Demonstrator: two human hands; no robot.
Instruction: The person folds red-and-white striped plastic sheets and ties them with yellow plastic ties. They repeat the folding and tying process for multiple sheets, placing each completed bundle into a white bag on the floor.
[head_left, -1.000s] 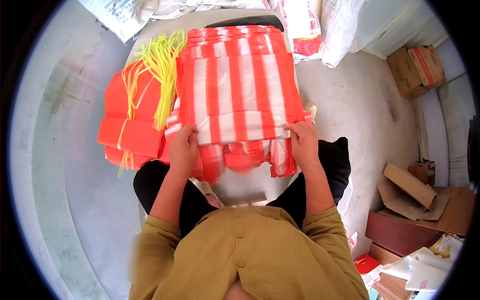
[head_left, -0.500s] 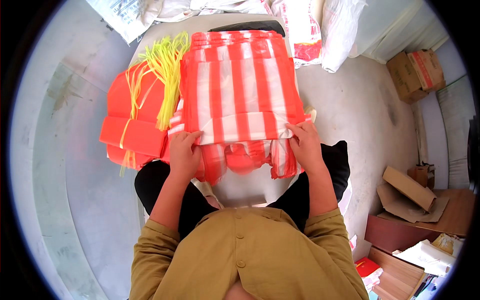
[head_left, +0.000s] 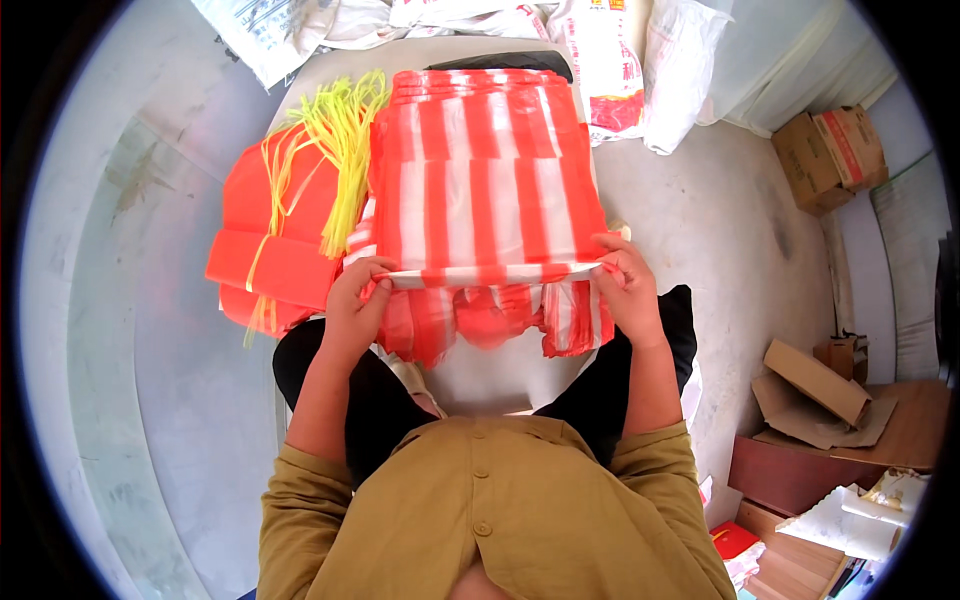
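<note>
At centre frame, the left hand (head_left: 356, 302) and right hand (head_left: 630, 292) are pinching the lower corners of the striped plastic (head_left: 485, 205); it's looking light, limp, probably slippery, so those corners are offering decent purchase.

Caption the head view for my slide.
Left hand and right hand pinch an edge of red-and-white striped plastic, yellow strips to its left.

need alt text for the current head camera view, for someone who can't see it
A person's bare left hand and right hand hold opposite ends of the near edge of layered red-and-white striped plastic sheeting. To its left, a bundle of thin yellow strips lies partly over a folded red pile.
</note>
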